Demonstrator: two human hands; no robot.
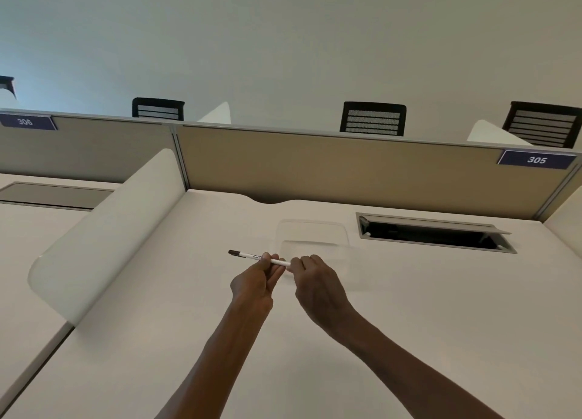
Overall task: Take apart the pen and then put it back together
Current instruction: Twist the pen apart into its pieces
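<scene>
A slim white pen (247, 255) with a dark cap end pointing left is held level above the white desk (189, 324). My left hand (256, 281) pinches its barrel near the middle between thumb and fingers. My right hand (315, 281) is closed around the pen's right end, which is hidden inside the fingers. The two hands nearly touch. The pen looks in one piece where it shows.
A clear plastic tray (311, 233) lies on the desk just behind the hands. An open cable hatch (434, 233) sits at the back right. A white curved divider (104, 229) stands on the left, a tan partition (346, 166) runs along the back.
</scene>
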